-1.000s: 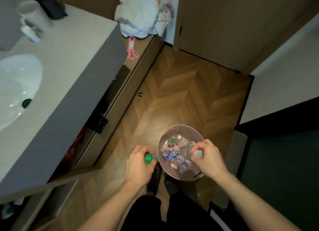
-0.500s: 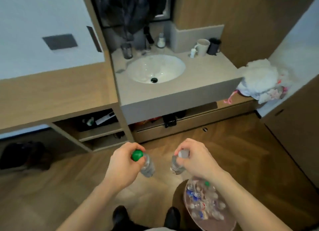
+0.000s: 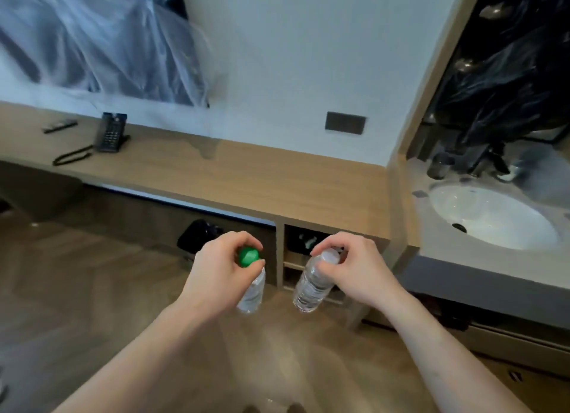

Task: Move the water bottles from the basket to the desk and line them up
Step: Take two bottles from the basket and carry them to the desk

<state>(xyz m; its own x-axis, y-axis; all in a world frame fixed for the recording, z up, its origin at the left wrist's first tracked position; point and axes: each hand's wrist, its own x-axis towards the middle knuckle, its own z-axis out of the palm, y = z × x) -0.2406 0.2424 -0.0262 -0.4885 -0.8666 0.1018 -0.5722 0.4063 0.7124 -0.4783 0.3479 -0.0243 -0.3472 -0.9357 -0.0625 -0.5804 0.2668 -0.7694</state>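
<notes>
My left hand (image 3: 216, 276) grips a clear water bottle with a green cap (image 3: 251, 292) by its neck; the bottle hangs down over the floor. My right hand (image 3: 354, 270) pinches a second clear water bottle with a white cap (image 3: 311, 286) at its top, tilted slightly. Both bottles hang in front of the long wooden desk (image 3: 246, 175), just below its front edge. The basket is out of view.
A black desk phone (image 3: 109, 133) with its coiled cord and a remote (image 3: 60, 126) lie at the desk's left end. Open shelves (image 3: 305, 258) sit under the desk. A grey counter with a white sink (image 3: 493, 218) adjoins on the right. Wooden floor lies below.
The view has swung left from the basket and sink to the desk. Both hands have carried their bottles up and away from the basket, which has dropped out of sight.
</notes>
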